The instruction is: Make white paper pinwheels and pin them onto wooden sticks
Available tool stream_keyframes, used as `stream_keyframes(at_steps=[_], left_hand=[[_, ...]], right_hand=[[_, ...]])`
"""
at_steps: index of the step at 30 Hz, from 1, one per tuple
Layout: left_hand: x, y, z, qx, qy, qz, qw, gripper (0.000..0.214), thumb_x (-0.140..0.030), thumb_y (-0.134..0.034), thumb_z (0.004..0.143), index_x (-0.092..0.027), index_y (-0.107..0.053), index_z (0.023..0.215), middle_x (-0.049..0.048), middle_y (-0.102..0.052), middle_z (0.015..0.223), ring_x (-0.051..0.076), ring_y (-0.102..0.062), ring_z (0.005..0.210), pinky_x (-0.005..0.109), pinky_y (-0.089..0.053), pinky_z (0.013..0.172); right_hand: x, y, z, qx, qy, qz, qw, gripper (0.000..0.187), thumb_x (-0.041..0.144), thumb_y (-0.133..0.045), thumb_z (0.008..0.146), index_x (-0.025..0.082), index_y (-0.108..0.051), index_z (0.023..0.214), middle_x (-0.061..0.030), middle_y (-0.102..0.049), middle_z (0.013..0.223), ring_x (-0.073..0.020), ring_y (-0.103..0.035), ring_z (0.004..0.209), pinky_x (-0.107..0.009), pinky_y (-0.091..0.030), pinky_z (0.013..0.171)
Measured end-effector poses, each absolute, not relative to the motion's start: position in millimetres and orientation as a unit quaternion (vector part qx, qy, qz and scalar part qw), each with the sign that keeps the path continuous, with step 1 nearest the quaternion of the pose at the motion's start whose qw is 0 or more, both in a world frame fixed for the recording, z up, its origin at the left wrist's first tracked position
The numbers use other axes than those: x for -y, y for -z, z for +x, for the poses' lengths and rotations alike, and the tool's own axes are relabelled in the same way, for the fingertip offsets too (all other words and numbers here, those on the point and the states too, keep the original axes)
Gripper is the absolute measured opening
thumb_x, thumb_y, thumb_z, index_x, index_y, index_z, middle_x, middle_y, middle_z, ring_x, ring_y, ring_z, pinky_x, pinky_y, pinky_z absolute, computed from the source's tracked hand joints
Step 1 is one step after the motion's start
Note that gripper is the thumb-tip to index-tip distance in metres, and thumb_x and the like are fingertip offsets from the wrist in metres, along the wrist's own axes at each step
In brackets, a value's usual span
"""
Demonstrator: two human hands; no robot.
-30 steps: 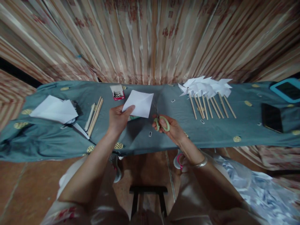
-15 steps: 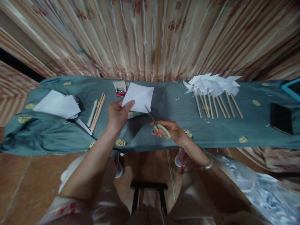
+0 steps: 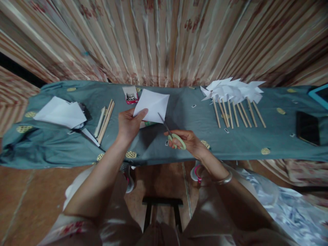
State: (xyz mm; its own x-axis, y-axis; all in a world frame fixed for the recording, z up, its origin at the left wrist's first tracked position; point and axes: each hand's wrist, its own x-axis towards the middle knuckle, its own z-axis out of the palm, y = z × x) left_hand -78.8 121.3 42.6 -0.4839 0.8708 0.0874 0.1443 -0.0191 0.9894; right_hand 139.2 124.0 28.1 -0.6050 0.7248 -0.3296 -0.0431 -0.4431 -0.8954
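Observation:
My left hand [image 3: 129, 124] pinches the lower left corner of a creased white paper square [image 3: 152, 105] and holds it up over the table. My right hand [image 3: 189, 140] is closed round the green handles of a pair of scissors [image 3: 172, 134]. The blades point up and left, and their tips reach the paper's lower right edge. A row of finished white paper pinwheels [image 3: 232, 92] on wooden sticks lies to the right on the blue-grey cloth.
A stack of white paper [image 3: 61, 113] lies at the left, with loose wooden sticks [image 3: 105, 118] beside it. A small red box of pins [image 3: 131, 96] sits behind the paper. A black phone [image 3: 307, 128] and a teal tablet [image 3: 319, 95] are at the right. A curtain hangs behind the table [image 3: 179, 147].
My right hand swung the scissors from pointing upright beside the paper to pointing up-left, with the blades now at the paper's lower edge. The left hand kept its hold on the paper.

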Motion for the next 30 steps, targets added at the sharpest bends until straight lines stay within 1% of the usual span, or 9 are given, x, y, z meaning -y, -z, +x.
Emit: stream_keyframes(at_steps=[6,11,18,25,30], left_hand=[[-121.1,-42.1,-78.4,-0.622,-0.598,0.396,0.314,0.023,-0.033,-0.075,0.067,-0.017,-0.065,0.054,0.0007,-0.063,0.056,0.015,-0.058,0.057,0.024,-0.046,0.051],[-120.5,-41.7,-79.4,-0.623,-0.597,0.396,0.314,0.025,-0.033,-0.075,0.068,-0.015,-0.065,0.054,0.0020,-0.064,0.057,0.016,-0.059,0.057,0.024,-0.045,0.050],[-119.8,-42.8,-79.0,-0.626,-0.592,0.398,0.316,0.027,-0.036,-0.075,0.067,-0.015,-0.065,0.054,0.0020,-0.064,0.056,0.016,-0.059,0.057,0.023,-0.046,0.048],[-119.7,-44.0,-79.5,-0.622,-0.594,0.398,0.319,0.025,-0.036,-0.077,0.065,-0.016,-0.066,0.056,0.0006,-0.064,0.056,0.015,-0.059,0.055,0.023,-0.048,0.050],[-120.2,-40.3,-77.5,-0.619,-0.591,0.381,0.351,0.029,-0.042,-0.080,0.063,-0.016,-0.067,0.057,0.0020,-0.065,0.057,0.015,-0.059,0.052,0.024,-0.048,0.046]], right_hand=[[-124.7,-26.9,138.6,0.449,-0.775,-0.363,0.256,0.053,0.047,-0.091,0.053,0.017,-0.077,0.094,0.0013,-0.067,0.066,-0.0070,-0.056,0.056,-0.023,-0.049,0.056],[-124.8,-25.7,139.4,0.450,-0.776,-0.362,0.253,0.049,0.044,-0.090,0.056,0.017,-0.077,0.095,0.0011,-0.067,0.066,-0.0074,-0.056,0.056,-0.023,-0.051,0.058],[-124.7,-22.4,139.0,0.445,-0.775,-0.364,0.261,0.045,0.040,-0.091,0.056,0.018,-0.078,0.093,0.0018,-0.067,0.064,-0.0068,-0.056,0.055,-0.022,-0.049,0.055],[-124.2,-21.2,137.9,0.451,-0.768,-0.370,0.265,0.043,0.038,-0.090,0.057,0.017,-0.078,0.092,0.0017,-0.066,0.064,-0.0080,-0.057,0.056,-0.025,-0.051,0.056],[-124.1,-21.0,137.1,0.462,-0.758,-0.373,0.269,0.043,0.041,-0.090,0.057,0.017,-0.077,0.091,0.0016,-0.067,0.063,-0.0080,-0.058,0.056,-0.024,-0.051,0.057]])
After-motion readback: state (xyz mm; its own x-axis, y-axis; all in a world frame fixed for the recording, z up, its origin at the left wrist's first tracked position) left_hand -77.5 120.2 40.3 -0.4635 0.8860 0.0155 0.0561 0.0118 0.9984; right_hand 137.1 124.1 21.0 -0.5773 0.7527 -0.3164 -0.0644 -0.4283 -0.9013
